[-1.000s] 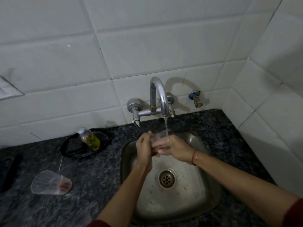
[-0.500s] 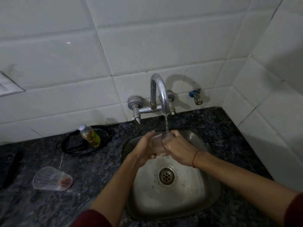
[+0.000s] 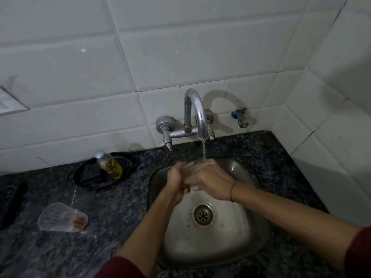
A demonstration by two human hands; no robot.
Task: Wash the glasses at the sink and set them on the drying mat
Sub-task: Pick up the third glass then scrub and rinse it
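A clear glass [image 3: 189, 171] is held over the steel sink [image 3: 247, 243], right under the water running from the tap [image 3: 195, 113]. My left hand [image 3: 176, 181] grips it from the left and my right hand [image 3: 210, 181] wraps it from the right; most of the glass is hidden between them. A second clear glass [image 3: 62, 217] lies on its side on the dark counter, left of the sink, with a reddish residue at its bottom.
A small bottle of yellow liquid [image 3: 109, 164] lies on a black dish [image 3: 102, 173] behind the fallen glass. A dark object [image 3: 12, 205] sits at the far left edge. A small wall valve [image 3: 240, 117] is right of the tap. White tiled walls close in behind and on the right.
Both hands have stayed under the stream, turning around the glass. The view has shifted slightly; the glass on the counter has not moved.
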